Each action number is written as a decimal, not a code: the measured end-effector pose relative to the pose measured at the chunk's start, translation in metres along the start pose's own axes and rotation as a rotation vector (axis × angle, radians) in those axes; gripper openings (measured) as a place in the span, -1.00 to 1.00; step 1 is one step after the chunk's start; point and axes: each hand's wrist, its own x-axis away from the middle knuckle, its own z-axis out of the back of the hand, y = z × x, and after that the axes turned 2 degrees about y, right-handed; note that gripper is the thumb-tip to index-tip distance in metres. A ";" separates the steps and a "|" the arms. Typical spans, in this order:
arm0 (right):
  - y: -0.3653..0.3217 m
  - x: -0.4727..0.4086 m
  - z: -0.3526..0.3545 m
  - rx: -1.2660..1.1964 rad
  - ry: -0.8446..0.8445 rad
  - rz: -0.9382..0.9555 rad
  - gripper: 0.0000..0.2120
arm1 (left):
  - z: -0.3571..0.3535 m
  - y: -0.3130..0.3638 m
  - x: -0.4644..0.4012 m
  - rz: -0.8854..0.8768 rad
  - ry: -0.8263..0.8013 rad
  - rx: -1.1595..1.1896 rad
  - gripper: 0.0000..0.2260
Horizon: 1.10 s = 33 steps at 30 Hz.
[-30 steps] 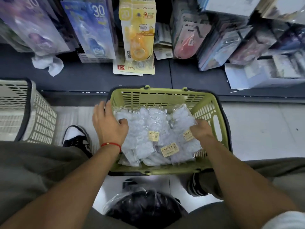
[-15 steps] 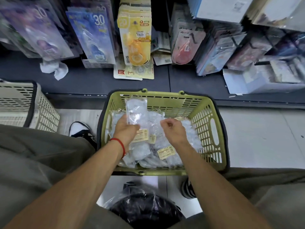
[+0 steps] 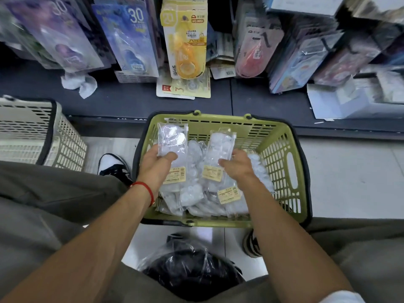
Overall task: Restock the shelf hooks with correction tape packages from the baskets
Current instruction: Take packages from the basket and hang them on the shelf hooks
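Squatting before a dark shelf base, with a white basket (image 3: 32,132) standing at the far left, apart from the work. Holding, in the left hand (image 3: 156,164), a clear correction tape package (image 3: 172,141) pinched between thumb and fingers, lifted upright above the left side of the green basket (image 3: 282,162). Gripping, in the right hand (image 3: 237,166), a second clear package (image 3: 220,145) by its lower part, raised over the middle of the same basket. Lying loose and overlapping below both hands, more clear packages (image 3: 196,193) filling the basket floor (price stickers facing up). Hanging above the shelf base, carded blue, yellow (image 3: 185,40) and pink packs, already crowding their hooks.

Risking a slip: slick film pinched near one end could be sliding out while rising toward the hooks, dropping back or onto the floor. Risking also a missed hang hole, since the clear film is making it hard to see, and dense neighbouring cards could be getting knocked off while threading a package on.
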 end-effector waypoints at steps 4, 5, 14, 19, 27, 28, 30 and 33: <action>-0.013 0.016 0.052 -0.320 -0.154 0.132 -0.68 | -0.019 0.000 -0.003 -0.064 -0.029 -0.076 -0.45; -0.018 0.021 0.059 -0.389 -0.231 0.173 -0.65 | -0.023 0.000 0.001 -0.039 -0.080 -0.073 -0.34; 0.001 0.006 0.046 -0.022 0.183 0.269 -0.82 | -0.037 -0.018 0.011 0.171 -0.349 0.303 -0.56; 0.060 0.004 0.042 0.802 0.126 0.059 -0.45 | -0.026 -0.021 0.005 0.281 -0.274 0.448 -0.07; 0.023 0.015 0.080 0.007 0.348 0.029 -0.82 | -0.024 -0.012 0.005 0.201 -0.344 0.493 -0.27; 0.011 0.019 0.087 -0.159 0.260 0.029 -0.85 | -0.025 -0.010 0.006 0.170 -0.346 0.487 -0.38; -0.011 0.028 0.095 -0.385 0.065 0.083 -0.87 | -0.027 -0.002 0.010 0.118 -0.360 0.494 -0.57; -0.043 0.044 0.090 -0.413 -0.076 0.192 -0.76 | -0.029 0.015 0.016 0.075 -0.415 0.515 -0.61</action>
